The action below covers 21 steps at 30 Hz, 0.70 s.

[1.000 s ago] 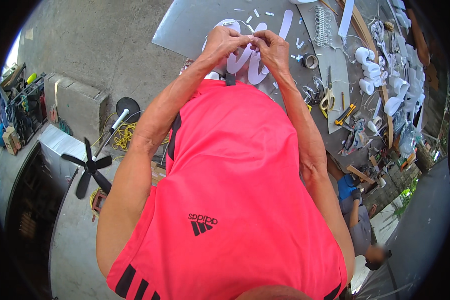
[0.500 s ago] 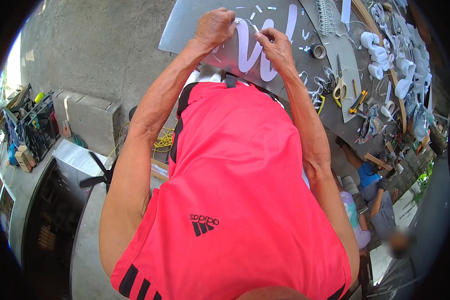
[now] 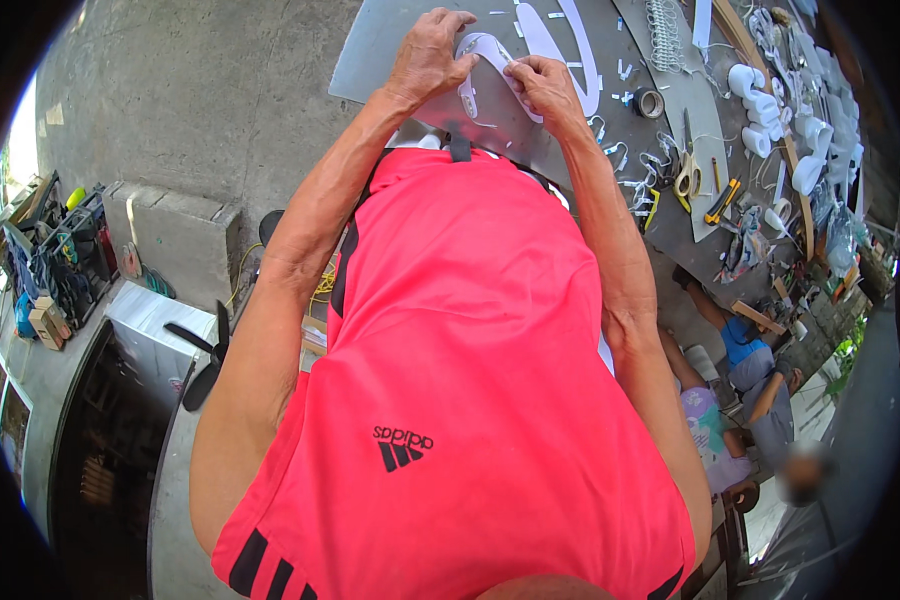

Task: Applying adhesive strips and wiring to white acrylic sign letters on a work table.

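Far left in the frame, you had a crowded tool rack (image 3: 45, 270), then a grey concrete block (image 3: 175, 240) and a black-bladed fan (image 3: 204, 385). In the upper middle, your left hand (image 3: 428, 60) was over the desk (image 3: 390, 60), its grip wide, thumb and forefinger apart at the left edge of a white curved letter piece (image 3: 484, 43). That piece lay on the desk at upper centre, between your hands. At its right-hand stroke, your right hand (image 3: 550, 88) had a narrow grip, thumb and forefinger pinching a small white module (image 3: 511, 67). Just right of that hand lay another white letter piece (image 3: 540, 36); farther right came a tape roll (image 3: 658, 103), scissors (image 3: 687, 180), a yellow-and-black utility knife (image 3: 718, 203) and rolled white strips (image 3: 758, 108).
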{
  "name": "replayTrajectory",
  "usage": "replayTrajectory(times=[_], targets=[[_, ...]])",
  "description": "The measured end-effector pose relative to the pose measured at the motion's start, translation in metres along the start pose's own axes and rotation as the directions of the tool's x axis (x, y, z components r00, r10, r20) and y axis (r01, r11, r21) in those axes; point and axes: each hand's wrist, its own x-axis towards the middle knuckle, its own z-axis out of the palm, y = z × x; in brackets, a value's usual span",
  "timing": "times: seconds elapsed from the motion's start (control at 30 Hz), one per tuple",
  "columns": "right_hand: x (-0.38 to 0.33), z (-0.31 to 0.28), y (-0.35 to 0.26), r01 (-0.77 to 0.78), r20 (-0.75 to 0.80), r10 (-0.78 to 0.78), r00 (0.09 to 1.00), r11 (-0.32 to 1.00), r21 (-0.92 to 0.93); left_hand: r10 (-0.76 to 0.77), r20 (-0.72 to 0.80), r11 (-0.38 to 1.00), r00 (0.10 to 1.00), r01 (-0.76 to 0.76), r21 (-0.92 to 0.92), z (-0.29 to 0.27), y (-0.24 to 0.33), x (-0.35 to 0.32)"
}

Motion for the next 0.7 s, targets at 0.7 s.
replayTrajectory(times=[0.7], targets=[[0.013,0.0,-0.008,-0.033,0.005,0.033,0.999,0.998,-0.062,0.146,0.497,0.987,0.855,-0.162,-0.011,-0.003,-0.009,0.048]])
